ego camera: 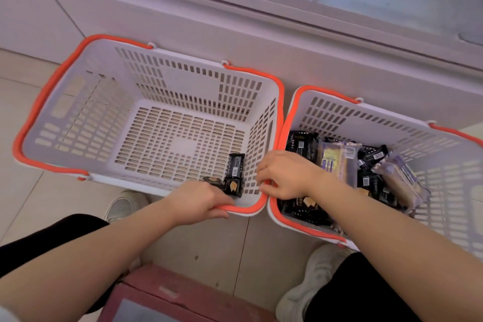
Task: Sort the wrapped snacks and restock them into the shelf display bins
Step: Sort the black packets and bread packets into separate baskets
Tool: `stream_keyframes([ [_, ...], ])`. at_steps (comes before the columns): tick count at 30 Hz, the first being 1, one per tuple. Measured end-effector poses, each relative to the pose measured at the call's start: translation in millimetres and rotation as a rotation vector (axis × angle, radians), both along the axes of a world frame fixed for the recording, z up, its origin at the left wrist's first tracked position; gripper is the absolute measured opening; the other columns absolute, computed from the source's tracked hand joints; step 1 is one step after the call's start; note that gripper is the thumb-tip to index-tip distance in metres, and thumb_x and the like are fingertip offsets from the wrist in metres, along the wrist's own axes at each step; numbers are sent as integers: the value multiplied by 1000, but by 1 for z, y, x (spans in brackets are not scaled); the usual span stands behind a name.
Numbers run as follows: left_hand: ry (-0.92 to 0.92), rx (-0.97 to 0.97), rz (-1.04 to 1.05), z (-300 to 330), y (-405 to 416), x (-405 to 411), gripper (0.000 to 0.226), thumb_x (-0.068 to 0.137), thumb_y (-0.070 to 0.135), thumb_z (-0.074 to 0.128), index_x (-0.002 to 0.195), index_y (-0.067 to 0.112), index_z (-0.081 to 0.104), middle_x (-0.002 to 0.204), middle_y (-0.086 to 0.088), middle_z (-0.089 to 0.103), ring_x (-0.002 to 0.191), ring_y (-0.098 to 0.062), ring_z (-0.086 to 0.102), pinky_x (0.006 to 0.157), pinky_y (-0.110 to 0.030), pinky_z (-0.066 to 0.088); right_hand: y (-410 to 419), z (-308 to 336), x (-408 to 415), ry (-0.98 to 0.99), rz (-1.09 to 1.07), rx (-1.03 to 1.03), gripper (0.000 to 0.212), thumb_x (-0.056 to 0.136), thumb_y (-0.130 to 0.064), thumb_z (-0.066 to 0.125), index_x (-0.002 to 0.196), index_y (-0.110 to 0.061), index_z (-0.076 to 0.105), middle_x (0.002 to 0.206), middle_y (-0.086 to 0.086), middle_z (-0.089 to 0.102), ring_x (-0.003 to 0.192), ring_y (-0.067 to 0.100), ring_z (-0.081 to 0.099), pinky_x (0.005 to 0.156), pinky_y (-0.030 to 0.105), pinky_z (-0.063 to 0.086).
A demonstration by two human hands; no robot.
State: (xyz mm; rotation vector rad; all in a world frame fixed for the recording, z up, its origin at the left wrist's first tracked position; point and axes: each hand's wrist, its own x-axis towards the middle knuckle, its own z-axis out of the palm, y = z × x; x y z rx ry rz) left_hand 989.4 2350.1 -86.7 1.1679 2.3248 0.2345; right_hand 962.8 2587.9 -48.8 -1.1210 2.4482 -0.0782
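Two white slotted baskets with orange rims stand side by side on the floor. The left basket (78, 112) holds only a few black-wrapped snacks (234, 175) in its near right corner. The right basket (428, 154) is piled with black snack packs (300, 142) and pale purple-labelled packs (337, 162). My left hand (201, 201) grips the near orange rim of the left basket, fingers curled over it. My right hand (285, 174) rests where the two rims meet, its fingers curled over the left basket's right rim.
A white freezer cabinet (235, 21) with a glass lid runs along the far side of both baskets. My two feet in light shoes (313, 285) stand on the tiled floor (23, 191). A red box (167, 295) sits between my legs at the bottom edge.
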Motion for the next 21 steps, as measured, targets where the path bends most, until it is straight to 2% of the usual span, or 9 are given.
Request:
stream_keyframes([
  [3,-84,-21,30,8,3,-1,38,91,49,47,125,34,53,119,12,60,109,-11,55,85,-27,43,1,-3,4,15,-24,-58,31,91,-33,45,88,-15,71,86,-1,65,88,19,57,91,30,37],
  [5,-109,-72,56,15,9,-3,34,88,48,53,118,32,57,113,10,62,105,-12,56,81,-27,43,2,-4,8,19,-26,-56,33,93,-37,45,98,-16,70,102,0,66,101,18,55,97,31,35],
  [7,-48,-103,62,27,19,-6,38,86,54,52,114,29,58,110,8,62,102,-14,57,79,-29,46,10,-1,10,47,-93,-89,36,94,-40,44,115,-17,63,126,2,58,121,19,48,106,33,32],
  [9,50,32,110,42,37,-9,42,87,54,50,114,23,59,107,4,62,99,-17,58,78,-33,48,27,5,7,81,-212,-151,40,94,-39,45,126,-16,55,135,3,51,127,19,43,108,34,32],
  [11,124,255,130,57,66,-11,34,89,38,52,112,15,61,102,-2,62,93,-21,59,75,-34,50,56,11,3,90,-333,-143,39,95,-34,45,128,-15,51,132,3,51,124,21,44,105,35,36],
  [14,179,369,70,64,118,-15,26,89,21,52,109,9,62,101,-7,61,91,-25,59,73,-34,48,110,6,6,112,-396,65,32,94,-25,45,124,-16,52,126,3,53,118,21,46,99,34,38],
  [16,162,259,14,52,149,-17,30,93,24,43,118,12,56,111,-6,57,102,-24,54,82,-34,44,142,-8,16,82,-388,212,32,92,-19,45,123,-16,52,127,3,53,118,22,46,100,34,37],
  [18,145,83,-14,34,176,-22,32,94,25,38,122,14,50,116,-6,52,108,-25,50,88,-37,44,163,-29,26,48,-396,267,36,90,-15,45,126,-14,49,133,5,49,124,21,43,106,32,32],
  [21,78,-119,42,10,208,-33,29,94,22,41,120,12,48,117,-9,50,109,-28,49,82,-37,42,168,-60,29,2,-375,245,44,90,-12,45,135,-12,43,147,8,36,137,23,29,114,36,18],
])
